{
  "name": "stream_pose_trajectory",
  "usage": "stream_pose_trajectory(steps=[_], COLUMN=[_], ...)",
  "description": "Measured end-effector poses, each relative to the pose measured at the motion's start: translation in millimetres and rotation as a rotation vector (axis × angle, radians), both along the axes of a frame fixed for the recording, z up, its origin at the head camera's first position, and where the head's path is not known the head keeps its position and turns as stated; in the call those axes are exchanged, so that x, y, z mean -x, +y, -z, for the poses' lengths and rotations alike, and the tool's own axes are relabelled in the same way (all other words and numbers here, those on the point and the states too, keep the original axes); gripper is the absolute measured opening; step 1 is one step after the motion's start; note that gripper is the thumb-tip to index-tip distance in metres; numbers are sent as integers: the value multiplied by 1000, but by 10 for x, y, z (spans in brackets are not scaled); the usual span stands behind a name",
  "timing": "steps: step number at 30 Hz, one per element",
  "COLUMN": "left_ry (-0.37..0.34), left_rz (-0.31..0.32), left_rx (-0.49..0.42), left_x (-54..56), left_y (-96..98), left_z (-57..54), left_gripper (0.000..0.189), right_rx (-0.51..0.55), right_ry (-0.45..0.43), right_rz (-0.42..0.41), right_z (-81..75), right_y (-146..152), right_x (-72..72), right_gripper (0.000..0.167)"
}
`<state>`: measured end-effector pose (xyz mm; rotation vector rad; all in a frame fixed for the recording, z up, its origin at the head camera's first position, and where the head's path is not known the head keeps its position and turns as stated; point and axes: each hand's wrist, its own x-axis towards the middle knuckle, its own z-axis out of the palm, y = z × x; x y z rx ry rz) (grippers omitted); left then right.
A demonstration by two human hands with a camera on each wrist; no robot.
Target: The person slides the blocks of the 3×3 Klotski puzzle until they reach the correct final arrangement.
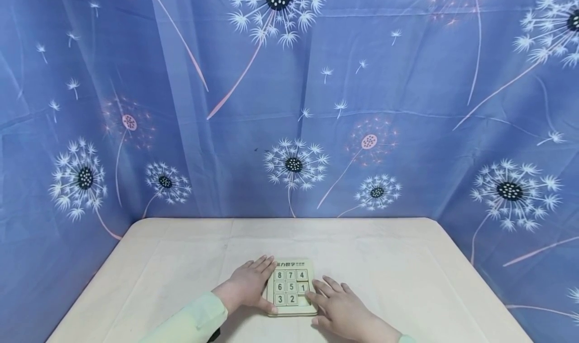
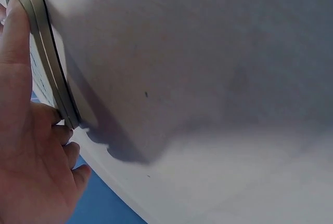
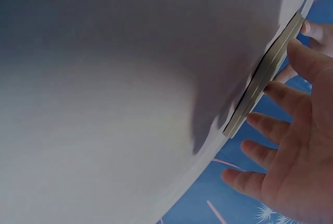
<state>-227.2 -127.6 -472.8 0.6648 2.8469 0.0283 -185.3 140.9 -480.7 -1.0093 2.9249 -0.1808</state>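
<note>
A pale sliding number puzzle lies flat on the table, with dark lettering along its far edge. Its tiles read 8, 7, 4 in the far row, then 6, 5, 1, and 3, 2 in the near row. The 1 tile sits slightly lower than its row, above a bare bottom-right slot. My left hand grips the puzzle's left side, thumb at the near corner and fingers at the far one. From the right, my right hand reaches its index fingertip to the 1 tile, other fingers spread.
The table has a cream cover. A blue curtain with dandelion prints stands behind it and along both sides. Light green sleeves cover the forearms.
</note>
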Motion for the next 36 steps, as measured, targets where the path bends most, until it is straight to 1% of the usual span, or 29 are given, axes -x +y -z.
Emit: stream_pose_trajectory(steps=[4, 9, 15, 24, 30, 33, 36], left_ry=[3, 13, 10, 40, 30, 19, 14], left_rz=[-1, 7, 2, 17, 8, 1, -3], left_rx=[-2, -3, -3, 10, 22, 22, 23], left_x=[-14, -30, -35, -23, -18, -17, -22], left_y=[12, 25, 29, 20, 22, 23, 24], left_z=[-30, -65, -82, -56, -44, -44, -55], left_gripper=[118, 117, 118, 118, 118, 118, 118], right_rx=[2, 3, 0, 42, 36, 45, 52], right_ry=[-2, 22, 18, 9, 65, 107, 137], right_rz=[10, 9, 11, -1, -60, -103, -152], right_z=[0, -9, -26, -23, -27, -40, -42], right_y=[-4, -7, -15, 7, 18, 12, -3], right_x=[3, 4, 6, 46, 101, 121, 126], right_gripper=[62, 62, 62, 58, 50, 45, 43])
